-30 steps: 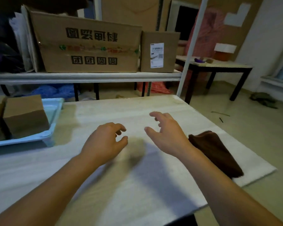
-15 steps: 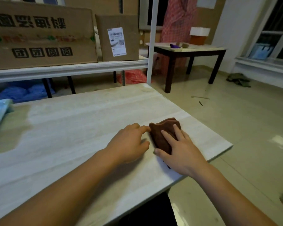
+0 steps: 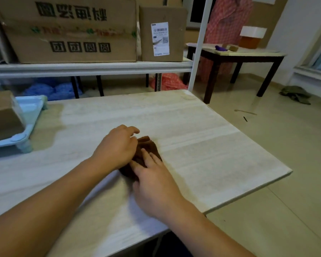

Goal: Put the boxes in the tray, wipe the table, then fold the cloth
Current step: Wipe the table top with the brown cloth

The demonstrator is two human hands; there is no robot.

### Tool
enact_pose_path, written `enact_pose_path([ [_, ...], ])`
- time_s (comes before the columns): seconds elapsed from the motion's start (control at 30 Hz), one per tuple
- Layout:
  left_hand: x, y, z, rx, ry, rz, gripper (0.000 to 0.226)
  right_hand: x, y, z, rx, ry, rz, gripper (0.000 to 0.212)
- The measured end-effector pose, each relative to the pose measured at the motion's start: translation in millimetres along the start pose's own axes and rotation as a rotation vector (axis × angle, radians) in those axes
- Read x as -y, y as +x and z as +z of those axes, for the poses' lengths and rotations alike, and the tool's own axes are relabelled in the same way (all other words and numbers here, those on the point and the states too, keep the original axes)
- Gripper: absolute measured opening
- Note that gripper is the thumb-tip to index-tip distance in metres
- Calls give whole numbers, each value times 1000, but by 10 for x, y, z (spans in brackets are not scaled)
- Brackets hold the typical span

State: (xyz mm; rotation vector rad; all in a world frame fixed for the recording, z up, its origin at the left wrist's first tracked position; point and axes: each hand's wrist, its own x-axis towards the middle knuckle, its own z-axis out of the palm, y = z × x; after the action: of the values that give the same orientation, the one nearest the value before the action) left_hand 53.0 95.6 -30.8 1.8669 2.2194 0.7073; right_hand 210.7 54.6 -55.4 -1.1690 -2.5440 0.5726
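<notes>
Brown cloth [image 3: 148, 147] lies bunched at counter [image 3: 220, 154] centre, both hands on it. Left hand [image 3: 117, 147] at its 9 o'clock, fingers curled over the near edge, grip looks like a pinch on fabric but fingertips hidden, can't tell for sure. Right hand [image 3: 156, 180] at 6, fingers spread flat, pressing down. Cardboard box [image 3: 2, 115] already in blue tray [image 3: 32, 108] at 10. Step: prob. wipe starting; next needs cloth opened out w/ steady downward pressure.
</notes>
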Motion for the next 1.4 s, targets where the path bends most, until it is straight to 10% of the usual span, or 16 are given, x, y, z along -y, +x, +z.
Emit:
enact_pose_path([
  [0.23,206,-59,-147,-7,-33,-22,40,-768,661,-754,-346,34,220,58],
  [0.43,509,-164,-301,18,1,-69,41,-1002,1188,-549,-114,-62,311,61],
  [0.67,829,-219,-448,-53,4,-157,41,355,1079,245,115,62,-220,67],
  [1.0,1141,-385,-645,-47,21,-215,47,-282,1853,-242,-221,222,114,64],
  [1.13,1252,-447,-690,1,44,-214,50,-384,2197,-83,-111,65,195,63],
  [1.4,1392,-471,-732,-39,-25,-240,46,378,1755,251,189,89,-217,72],
])
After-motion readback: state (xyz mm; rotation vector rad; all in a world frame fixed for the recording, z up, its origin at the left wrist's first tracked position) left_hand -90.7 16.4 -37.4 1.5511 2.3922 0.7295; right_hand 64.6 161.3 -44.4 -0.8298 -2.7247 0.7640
